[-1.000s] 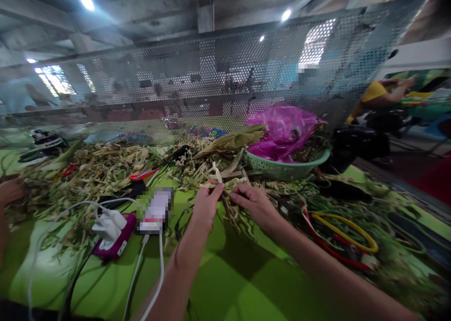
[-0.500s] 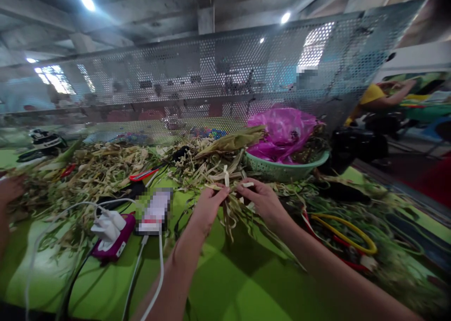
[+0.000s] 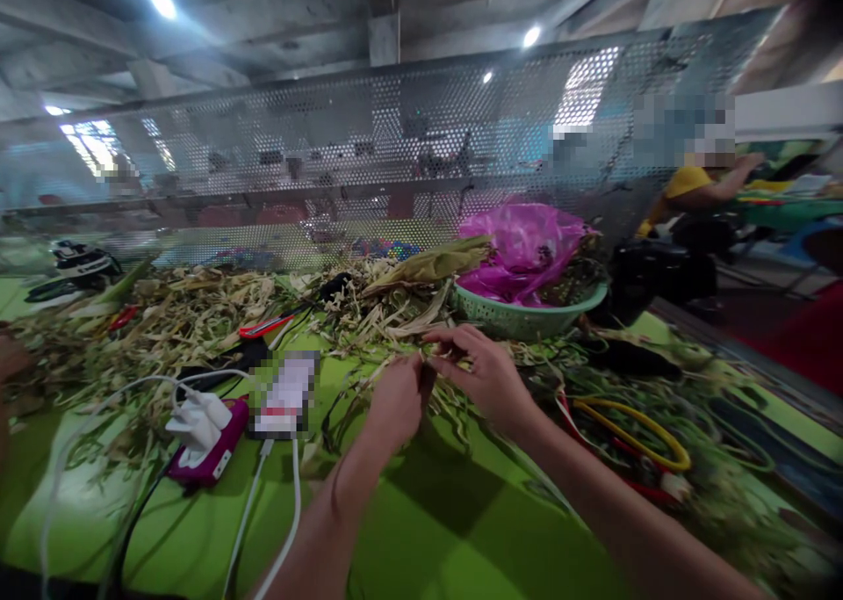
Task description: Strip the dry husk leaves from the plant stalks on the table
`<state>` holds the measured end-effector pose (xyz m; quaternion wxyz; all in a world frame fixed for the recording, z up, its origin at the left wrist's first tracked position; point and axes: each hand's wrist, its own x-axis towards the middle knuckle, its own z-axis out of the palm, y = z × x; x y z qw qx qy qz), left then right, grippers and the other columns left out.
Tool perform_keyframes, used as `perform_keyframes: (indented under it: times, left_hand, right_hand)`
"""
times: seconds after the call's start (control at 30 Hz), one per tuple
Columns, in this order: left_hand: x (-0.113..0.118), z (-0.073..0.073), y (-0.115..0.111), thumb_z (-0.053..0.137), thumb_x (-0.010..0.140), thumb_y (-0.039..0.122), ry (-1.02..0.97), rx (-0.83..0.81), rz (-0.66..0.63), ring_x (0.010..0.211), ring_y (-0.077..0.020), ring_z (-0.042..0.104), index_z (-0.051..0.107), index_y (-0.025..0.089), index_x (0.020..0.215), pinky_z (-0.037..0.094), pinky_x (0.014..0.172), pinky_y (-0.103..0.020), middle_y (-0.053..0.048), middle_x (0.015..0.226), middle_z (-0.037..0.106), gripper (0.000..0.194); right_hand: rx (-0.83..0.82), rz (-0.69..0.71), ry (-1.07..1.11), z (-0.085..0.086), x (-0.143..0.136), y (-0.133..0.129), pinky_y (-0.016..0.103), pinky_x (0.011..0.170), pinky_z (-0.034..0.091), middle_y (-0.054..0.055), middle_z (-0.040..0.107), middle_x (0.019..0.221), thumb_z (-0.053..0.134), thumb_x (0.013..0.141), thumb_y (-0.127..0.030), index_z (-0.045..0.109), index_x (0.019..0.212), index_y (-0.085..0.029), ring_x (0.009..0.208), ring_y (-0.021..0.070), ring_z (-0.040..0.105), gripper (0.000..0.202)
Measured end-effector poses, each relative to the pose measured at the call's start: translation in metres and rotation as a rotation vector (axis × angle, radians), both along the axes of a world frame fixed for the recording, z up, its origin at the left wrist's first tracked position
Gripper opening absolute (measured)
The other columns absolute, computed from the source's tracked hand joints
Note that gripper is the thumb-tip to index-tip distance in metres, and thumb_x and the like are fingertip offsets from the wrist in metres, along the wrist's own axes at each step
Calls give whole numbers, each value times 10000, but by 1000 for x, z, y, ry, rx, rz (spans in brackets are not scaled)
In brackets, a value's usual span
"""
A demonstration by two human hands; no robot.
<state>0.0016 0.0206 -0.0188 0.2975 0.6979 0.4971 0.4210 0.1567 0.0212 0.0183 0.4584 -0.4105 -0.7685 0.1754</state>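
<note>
My left hand [image 3: 397, 400] is closed, its thumb and fingertips pinching a pale corn husk strip [image 3: 425, 355] that the fingers mostly hide. My right hand [image 3: 479, 370] meets it from the right, with thumb and index finger pressed close to the same strip and the other fingers curled loosely above. Below and behind both hands lie thin, loose husk strips [image 3: 454, 411] on the green table [image 3: 435, 530]. Just beyond them spreads a heap of dried corn husks [image 3: 412, 306], with a larger whole husk [image 3: 428, 264] on top.
A green basket [image 3: 527, 319] with a pink plastic bag [image 3: 527, 244] stands behind my right hand. To the left are a phone [image 3: 284, 398], a purple power strip [image 3: 214, 459], white cables and a red cutter [image 3: 265, 326]. Yellow-handled pliers [image 3: 632, 424] lie right. Another person's hand [image 3: 11, 354] is far left.
My left hand has turned over, its back now toward me, and the hands have come together. The pale strip ends that stuck up between them are now mostly hidden. The view shifted slightly.
</note>
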Motion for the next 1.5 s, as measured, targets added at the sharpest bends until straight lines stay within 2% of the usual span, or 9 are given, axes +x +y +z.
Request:
perform_keyframes:
  times: [0.13,0.2,0.33,0.43,0.7,0.8,0.97,1.17,1.5]
  left_hand:
    - [2,0,-2,525,825,199,51,97,-69,730,-189,525,637,192,867,374,720,-303,-66,798,632,119]
    - [0,-1,-1,524,838,244,-37,72,-60,678,-161,486,618,186,800,359,682,-286,-39,750,600,117]
    - [-2,-1,3,578,815,368,-433,-160,-59,588,-108,400,555,178,718,307,578,-237,31,625,465,214]
    - [-1,2,5,664,745,393,-679,-325,-117,577,-86,400,567,164,758,301,557,-218,39,637,465,249]
    - [-3,12,-1,707,689,321,-985,-535,-245,647,-101,494,618,152,787,411,631,-238,6,735,562,214]
    - [-4,11,-1,685,715,350,-1016,-513,-290,669,-107,495,628,143,782,400,636,-244,-5,757,584,226]
    - [-4,14,-2,751,668,309,-949,-513,-213,586,-72,423,613,134,733,320,568,-216,32,645,516,232]
    - [-6,8,2,761,658,326,-947,-490,-171,633,-79,462,623,135,787,351,613,-220,10,723,557,269]
    - [-3,15,-2,737,658,322,-895,-483,-172,631,-90,458,615,155,759,349,604,-224,21,688,556,230]
  right_hand:
    - [71,27,-51,2,-8,-10,283,727,477,31,654,843,621,811,-166,664,868,-207,787,171,611,82]
    - [94,0,-47,2,-9,-12,275,699,474,23,660,799,618,811,-155,647,809,-201,748,163,614,54]
    - [77,-36,-23,2,-9,-13,257,659,468,1,671,749,627,818,-180,646,818,-204,681,146,618,31]
    - [71,-42,-17,3,-8,-11,253,655,471,2,678,756,632,816,-175,649,815,-207,679,146,620,36]
    - [168,2,-29,2,0,-3,279,731,483,35,645,840,616,830,-166,647,808,-210,790,168,617,58]
    - [190,35,-84,2,0,-3,293,751,483,43,648,865,608,826,-152,653,827,-212,823,179,615,75]
    - [228,17,-178,2,1,-4,304,762,469,47,664,882,597,831,-147,660,849,-215,854,186,614,95]
    - [334,28,-368,3,1,-7,330,804,417,42,677,1046,587,842,-137,662,1067,-278,974,202,614,276]
    - [414,45,-469,1,1,-7,331,801,376,41,682,1044,564,898,-245,685,942,-250,957,195,605,129]
